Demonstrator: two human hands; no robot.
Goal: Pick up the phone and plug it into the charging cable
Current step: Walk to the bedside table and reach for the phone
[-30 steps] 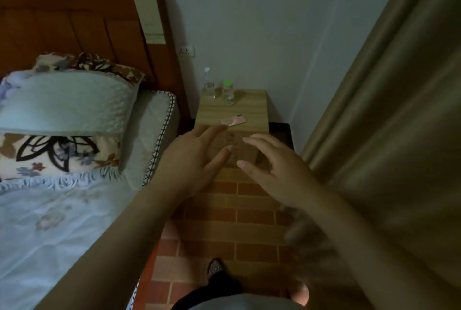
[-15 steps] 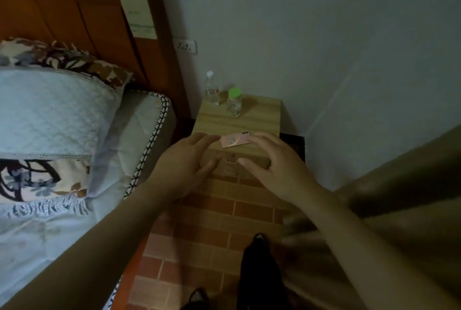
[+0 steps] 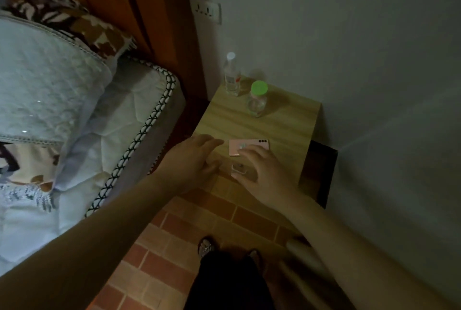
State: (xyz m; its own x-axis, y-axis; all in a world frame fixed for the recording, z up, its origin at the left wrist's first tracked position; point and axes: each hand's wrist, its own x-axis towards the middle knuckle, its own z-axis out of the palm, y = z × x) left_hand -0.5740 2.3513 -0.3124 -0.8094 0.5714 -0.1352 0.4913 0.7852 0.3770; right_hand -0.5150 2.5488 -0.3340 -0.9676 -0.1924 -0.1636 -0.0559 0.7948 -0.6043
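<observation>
A pink phone (image 3: 252,146) lies face down near the front edge of a light wooden nightstand (image 3: 279,122). My right hand (image 3: 264,175) hovers over the phone's near edge with fingers spread, fingertips at or just above it. My left hand (image 3: 189,160) is beside the phone's left end, fingers apart and holding nothing. No charging cable shows in this view. A wall socket (image 3: 206,10) sits above the nightstand, next to the headboard.
A clear bottle with a white cap (image 3: 232,75) and a jar with a green lid (image 3: 257,97) stand at the nightstand's back. The bed with pillows (image 3: 50,80) is on the left, a wall on the right, brick-pattern floor (image 3: 174,247) below.
I have come closer to the nightstand. Both hands moved forward to the phone, the right hand now over its near edge. The curtain has left the view.
</observation>
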